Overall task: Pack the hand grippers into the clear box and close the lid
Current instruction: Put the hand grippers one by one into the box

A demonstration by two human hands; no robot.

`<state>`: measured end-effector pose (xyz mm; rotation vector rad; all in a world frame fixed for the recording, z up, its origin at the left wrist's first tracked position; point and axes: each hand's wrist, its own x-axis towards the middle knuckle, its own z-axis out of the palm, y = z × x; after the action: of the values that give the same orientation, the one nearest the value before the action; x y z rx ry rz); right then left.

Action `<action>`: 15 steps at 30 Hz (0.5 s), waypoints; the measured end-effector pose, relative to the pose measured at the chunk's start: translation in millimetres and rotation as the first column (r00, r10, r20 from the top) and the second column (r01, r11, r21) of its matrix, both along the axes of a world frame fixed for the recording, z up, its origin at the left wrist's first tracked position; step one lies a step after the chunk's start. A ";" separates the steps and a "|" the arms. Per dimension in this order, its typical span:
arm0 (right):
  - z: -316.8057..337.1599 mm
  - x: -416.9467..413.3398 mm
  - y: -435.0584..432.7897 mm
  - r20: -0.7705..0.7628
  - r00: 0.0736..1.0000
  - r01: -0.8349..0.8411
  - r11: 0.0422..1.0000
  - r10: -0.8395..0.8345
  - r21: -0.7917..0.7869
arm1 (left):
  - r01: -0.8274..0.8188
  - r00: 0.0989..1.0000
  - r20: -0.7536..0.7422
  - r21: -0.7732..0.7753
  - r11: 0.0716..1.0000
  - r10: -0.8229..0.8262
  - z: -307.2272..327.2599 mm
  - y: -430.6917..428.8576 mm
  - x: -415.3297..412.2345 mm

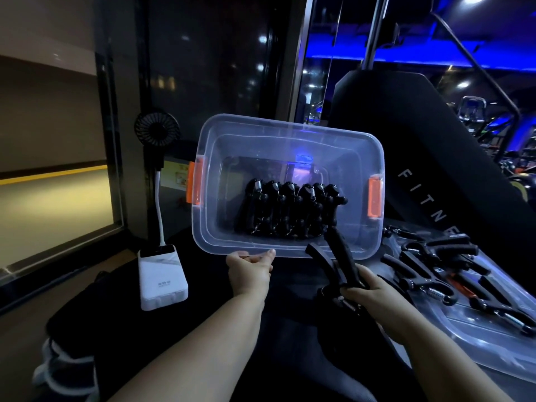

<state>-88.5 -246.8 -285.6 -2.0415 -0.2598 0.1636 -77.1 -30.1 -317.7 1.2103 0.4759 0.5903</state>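
A clear box [290, 132] with orange latches is tilted toward me at centre, its open top facing the camera. Inside it a row of several black hand grippers [287, 208] stands side by side. My left hand [249, 271] grips the box's near rim. My right hand [365, 288] holds one black hand gripper [336, 256] by its spring end, its handles pointing up at the box's near right edge. More loose hand grippers [443, 271] lie on the clear lid [493, 338], which rests flat at right.
A white power bank [162, 278] lies at left with a small black fan [156, 130] on a white stalk above it. A black padded gym seat back [435, 158] rises behind the box. A glass wall runs along the left.
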 end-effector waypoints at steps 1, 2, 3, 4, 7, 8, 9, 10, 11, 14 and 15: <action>2.1 0.1 0.9 -0.020 1.000 -0.024 1.000 0.024 -0.007 | 0.000 1.000 0.002 0.001 1.000 0.000 -0.1 0.0 0.1; 4.5 -0.3 2.5 -0.045 0.998 -0.049 0.999 0.049 -0.001 | 0.001 1.000 0.004 0.001 1.000 -0.001 -0.1 0.0 0.1; 7.0 -0.8 4.2 -0.080 0.994 -0.070 0.997 0.072 0.020 | 0.002 1.000 0.007 0.000 1.000 -0.002 -0.3 -0.2 0.3; 9.4 -0.7 5.9 -0.119 0.988 -0.089 0.995 0.095 0.051 | 0.003 1.000 0.009 -0.001 1.000 -0.003 -0.5 -0.4 0.4; 13.3 -0.4 12.3 -0.225 0.960 -0.144 0.983 0.166 0.111 | 0.003 1.000 0.011 -0.007 1.000 -0.003 -0.4 -0.5 0.4; 13.0 0.3 14.3 -0.243 0.953 -0.159 0.982 0.180 0.106 | 0.004 1.000 0.013 -0.011 1.000 -0.004 -0.3 -0.3 0.0; 12.3 0.7 16.3 -0.253 0.948 -0.176 0.980 0.195 0.097 | 0.006 1.000 0.014 -0.018 1.000 -0.006 0.1 -0.2 0.2; 11.3 1.1 18.5 -0.258 0.944 -0.189 0.978 0.207 0.094 | 0.008 1.000 0.016 -0.024 1.000 -0.008 0.4 0.1 -0.1; 10.5 1.2 20.2 -0.258 0.943 -0.189 0.976 0.210 0.104 | 0.009 1.000 0.018 -0.029 1.000 -0.008 1.1 0.0 0.1; 7.8 2.4 22.4 -0.260 0.945 -0.151 0.970 0.198 0.188 | 0.012 1.000 0.022 -0.034 0.999 -0.011 1.9 -0.5 -0.3; 6.4 3.1 21.8 -0.259 0.946 -0.141 0.968 0.193 0.207 | 0.011 1.000 0.024 -0.031 0.999 -0.010 1.8 -0.6 -0.6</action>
<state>-85.4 -225.1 -279.2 -1.7845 -0.2622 0.5099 -77.7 -30.7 -315.9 1.1745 0.4572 0.5855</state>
